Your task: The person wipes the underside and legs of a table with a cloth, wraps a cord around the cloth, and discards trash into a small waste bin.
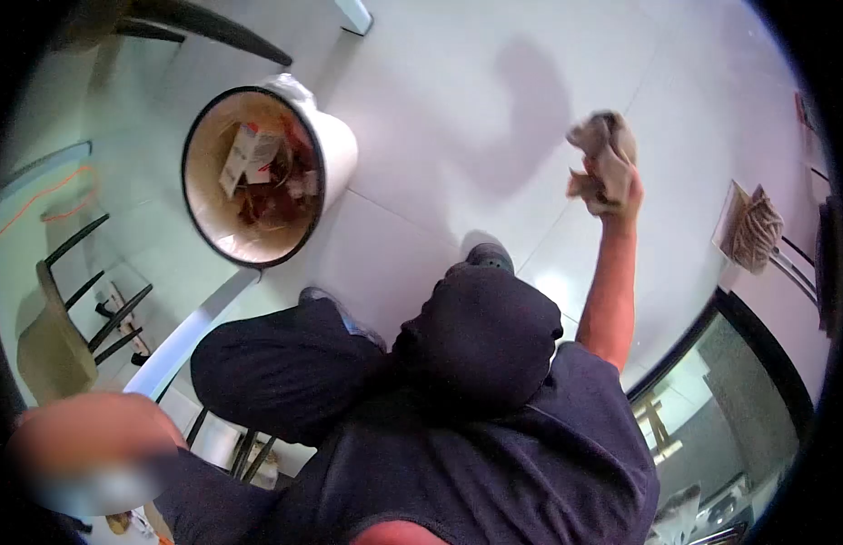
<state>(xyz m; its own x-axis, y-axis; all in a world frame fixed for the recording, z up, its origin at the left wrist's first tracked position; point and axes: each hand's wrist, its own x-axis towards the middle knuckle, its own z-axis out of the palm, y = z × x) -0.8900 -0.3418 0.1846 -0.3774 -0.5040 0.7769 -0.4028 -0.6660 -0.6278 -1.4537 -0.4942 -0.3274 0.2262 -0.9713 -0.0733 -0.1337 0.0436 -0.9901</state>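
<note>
My right hand [629, 193] is stretched out over the floor at the right, its fingers closed round a crumpled grey-brown cloth [610, 156] that bunches above the fist. My left hand [99, 431] is at the lower left, mostly blurred. Its fingers are hidden by the blur, and something whitish shows there that I cannot make out. A white trash bin [341, 150] with a black rim stands left of centre, apart from both hands. Inside it lie a white and red carton [249, 162] and reddish-brown wrappers.
A chair [54, 350] with dark legs is at the left, near a pale table leg [190, 322]. On the right, a brown cloth [756, 232] hangs near a black-framed glass panel [748, 372]. Light floor tiles [403, 173] lie between bin and right hand.
</note>
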